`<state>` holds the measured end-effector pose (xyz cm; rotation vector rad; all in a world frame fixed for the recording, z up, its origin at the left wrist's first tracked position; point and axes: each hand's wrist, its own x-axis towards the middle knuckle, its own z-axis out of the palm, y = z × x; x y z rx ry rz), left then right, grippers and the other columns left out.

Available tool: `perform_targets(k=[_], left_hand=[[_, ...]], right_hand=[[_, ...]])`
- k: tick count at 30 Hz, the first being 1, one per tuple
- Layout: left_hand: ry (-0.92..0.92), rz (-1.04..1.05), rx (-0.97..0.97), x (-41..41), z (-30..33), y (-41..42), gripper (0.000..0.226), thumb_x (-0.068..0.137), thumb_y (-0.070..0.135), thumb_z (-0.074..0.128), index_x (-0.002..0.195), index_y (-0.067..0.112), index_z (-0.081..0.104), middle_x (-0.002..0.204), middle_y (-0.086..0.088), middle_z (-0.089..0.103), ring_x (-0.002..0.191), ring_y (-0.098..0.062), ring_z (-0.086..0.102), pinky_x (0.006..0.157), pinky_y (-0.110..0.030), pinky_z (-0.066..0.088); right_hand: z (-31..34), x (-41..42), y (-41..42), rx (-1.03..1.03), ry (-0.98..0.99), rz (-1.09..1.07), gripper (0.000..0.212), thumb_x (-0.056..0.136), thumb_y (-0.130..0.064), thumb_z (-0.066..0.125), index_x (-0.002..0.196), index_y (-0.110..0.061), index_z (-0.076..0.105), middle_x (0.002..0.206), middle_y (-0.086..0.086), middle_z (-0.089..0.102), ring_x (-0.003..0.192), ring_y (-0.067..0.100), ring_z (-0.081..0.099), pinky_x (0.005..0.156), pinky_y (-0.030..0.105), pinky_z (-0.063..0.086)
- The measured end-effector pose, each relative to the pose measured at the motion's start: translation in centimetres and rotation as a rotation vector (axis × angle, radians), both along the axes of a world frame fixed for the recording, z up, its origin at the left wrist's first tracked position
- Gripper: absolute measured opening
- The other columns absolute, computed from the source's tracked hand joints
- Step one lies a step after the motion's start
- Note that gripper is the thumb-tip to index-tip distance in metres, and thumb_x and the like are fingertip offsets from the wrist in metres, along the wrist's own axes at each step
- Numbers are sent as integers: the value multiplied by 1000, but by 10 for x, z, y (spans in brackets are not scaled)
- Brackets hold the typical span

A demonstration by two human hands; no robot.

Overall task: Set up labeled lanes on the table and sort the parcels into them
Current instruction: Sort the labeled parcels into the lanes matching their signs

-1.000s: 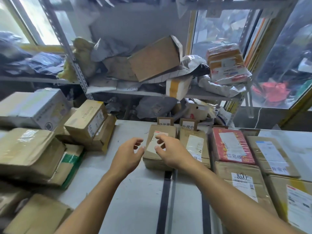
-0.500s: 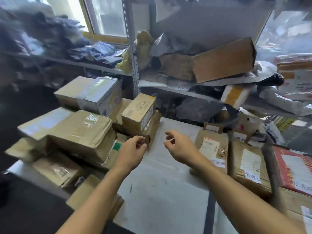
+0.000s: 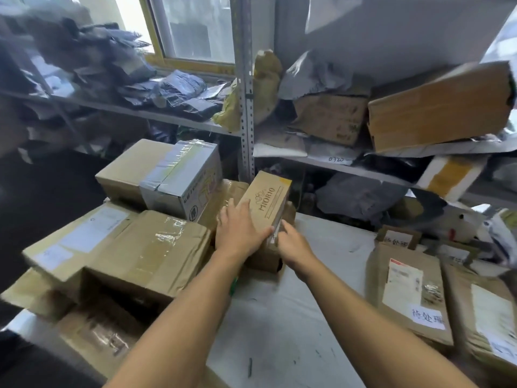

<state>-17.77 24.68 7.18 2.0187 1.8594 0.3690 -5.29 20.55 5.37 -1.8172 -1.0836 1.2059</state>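
Hands hold one small parcel (image 3: pixel 265 204) at the edge of the heap of brown boxes (image 3: pixel 145 247). It is a long tan box with the word MIORIO printed in dark letters on top and a yellow patch at its far corner. It sits tilted on another brown box (image 3: pixel 264 257), just right of the taped grey and white box (image 3: pixel 181 183). The left hand (image 3: pixel 240 229) lies on the parcel's top with its fingers spread. The right hand (image 3: pixel 293 243) touches the parcel's near right side; I cannot tell how its fingers lie. Right of the parcel, across the white table (image 3: pixel 279 317), flat parcels (image 3: pixel 408 292) with labels lie in rows.
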Motion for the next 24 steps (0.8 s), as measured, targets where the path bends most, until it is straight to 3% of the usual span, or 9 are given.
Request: perform_targets(k=[3,5,8,10,13,16,18,21,24], left_hand=[[141,-64,-56,10,-13,16,95,76,71,63,149,23,25,157,-18,24,142,-39,25,113,-51,28],[175,-31,-53,15,-18,19,93,76,66,66,147,21,25,156,-22,23,140,-40,27,111,-51,32],[126,30,-55,17,-16,22,84,78,65,64,142,21,32,142,-19,39,129,-38,37,98,-48,42],[22,68,-60,16,-9,24,82,78,66,60,143,23,34,136,-14,46,123,-35,42,89,-43,43],[-251,87,-50,13,1,21,81,81,63,62,147,23,38,134,-6,54,112,-22,51,82,-33,39],[-576,60,-125,12,9,5,74,82,61,63,145,26,45,132,2,59,103,-8,55,80,-26,42],[-753,41,-202,15,16,-12,78,73,67,62,140,29,49,128,3,62,105,-8,60,85,-30,50],[-885,14,-281,25,18,-43,75,66,70,62,131,34,57,121,7,68,107,-12,65,94,-38,53],[-957,-20,-326,38,15,-77,64,69,65,64,128,38,60,110,15,72,106,-8,67,91,-36,54]], right_hand=[[-11,0,10,2,119,20,50,101,-17,34,150,-23,42,152,0,46,138,22,42,116,43,36],[-17,2,11,-1,154,6,50,100,-17,34,149,-23,42,153,0,44,140,22,40,116,44,35],[-23,10,8,-24,146,-27,49,101,-22,36,149,-21,42,151,3,45,137,24,43,114,45,38],[-23,18,6,6,118,-57,47,98,-22,37,144,-22,49,143,2,54,128,22,50,107,41,45],[-12,34,-1,126,75,-123,41,99,-20,39,135,-24,57,131,-6,62,116,13,56,87,23,46],[3,53,-12,173,165,-175,41,101,-30,45,142,-25,51,130,-8,61,117,12,56,90,31,49],[13,65,-24,183,239,-183,46,102,-38,46,147,-25,44,131,-8,60,113,5,58,87,33,51],[26,82,-51,211,287,-145,44,102,-46,44,144,-32,45,123,-19,64,105,-4,59,79,30,50],[30,96,-85,218,286,-115,38,101,-47,45,139,-38,47,115,-27,66,110,1,59,79,30,51]])
